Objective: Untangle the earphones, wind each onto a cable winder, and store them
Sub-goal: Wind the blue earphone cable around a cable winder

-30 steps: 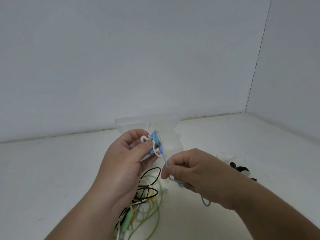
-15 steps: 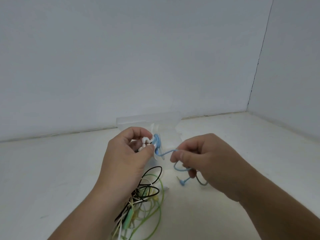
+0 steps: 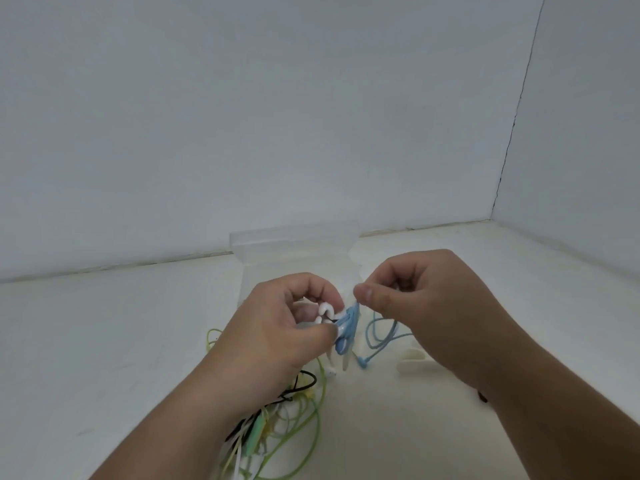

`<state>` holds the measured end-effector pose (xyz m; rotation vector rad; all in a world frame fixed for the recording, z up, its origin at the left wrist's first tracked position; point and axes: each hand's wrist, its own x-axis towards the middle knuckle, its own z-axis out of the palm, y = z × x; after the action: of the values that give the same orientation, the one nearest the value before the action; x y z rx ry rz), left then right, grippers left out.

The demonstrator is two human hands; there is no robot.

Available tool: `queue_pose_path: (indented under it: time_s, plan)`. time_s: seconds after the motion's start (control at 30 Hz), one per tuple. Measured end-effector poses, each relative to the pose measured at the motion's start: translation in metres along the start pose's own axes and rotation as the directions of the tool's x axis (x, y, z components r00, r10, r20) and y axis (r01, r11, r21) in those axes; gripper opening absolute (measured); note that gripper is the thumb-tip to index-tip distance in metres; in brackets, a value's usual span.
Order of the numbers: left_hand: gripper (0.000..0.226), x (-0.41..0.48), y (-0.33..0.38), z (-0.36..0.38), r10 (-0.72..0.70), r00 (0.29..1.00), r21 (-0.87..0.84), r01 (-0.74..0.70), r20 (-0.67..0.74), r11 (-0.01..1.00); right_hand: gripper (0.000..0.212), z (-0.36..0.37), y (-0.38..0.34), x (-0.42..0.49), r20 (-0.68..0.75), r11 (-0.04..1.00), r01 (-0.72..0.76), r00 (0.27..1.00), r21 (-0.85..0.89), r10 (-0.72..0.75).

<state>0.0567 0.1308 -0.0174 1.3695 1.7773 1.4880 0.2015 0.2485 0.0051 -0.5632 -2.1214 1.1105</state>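
The left hand [image 3: 273, 337] is closed: its thumb and curled fingers grip a white plastic cable winder [image 3: 325, 310], held above the white desk [image 3: 104, 341] near its middle. Several turns of a light blue earphone cable [image 3: 349, 323] are wound on the winder, on the side facing the right hand.

The right hand [image 3: 436, 306] is closed, just beside the left. Its thumb and forefinger pinch the light blue earphone cable directly above the winder. The unwound length hangs in loose loops below the right hand and ends in a blue plug [image 3: 362, 364] close to the desk surface.

A tangle of green, black and white earphone cables [image 3: 304, 420] lies on the desk toward the near edge, partly hidden by the left forearm. A second white winder [image 3: 410, 362] lies on the desk under the right hand. A clear plastic storage box [image 3: 294, 242] stands behind both hands, close to the desk's far edge at the wall.
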Motion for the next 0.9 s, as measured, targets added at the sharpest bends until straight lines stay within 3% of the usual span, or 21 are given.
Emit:
queue_pose_path:
  time_s: [0.23, 0.47, 0.73, 0.8, 0.9]
  plan:
    - [0.020, 0.0002, 0.0035, -0.0035, -0.002, 0.995, -0.290, 0.031, 0.099, 0.956, 0.026, -0.0008, 0.0009, 0.0020, -0.105, 0.995, -0.041, 0.993, 0.096, 0.051]
    - [0.020, -0.0001, 0.0021, -0.0015, -0.040, 0.990, -0.278, 0.077, 0.136, 0.957, 0.024, 0.0011, 0.0016, 0.0019, -0.087, 0.997, 0.040, 0.996, 0.061, -0.034]
    - [0.020, -0.0006, 0.0038, 0.0015, -0.043, 0.988, -0.372, 0.097, 0.151, 0.923, 0.026, 0.0050, 0.0079, 0.0040, -0.132, 0.996, -0.017, 0.991, 0.088, 0.029]
    - [0.021, -0.0004, 0.0047, 0.0020, -0.042, 0.991, -0.438, 0.093, 0.125, 0.894, 0.028, 0.0050, 0.0093, 0.0053, -0.104, 0.978, -0.090, 0.988, 0.189, 0.111]
    - [0.022, -0.0014, 0.0057, 0.0032, -0.002, 0.989, -0.481, 0.074, 0.149, 0.874, 0.034, 0.0069, 0.0070, 0.0053, 0.086, 0.875, -0.250, 0.968, 0.413, 0.236]
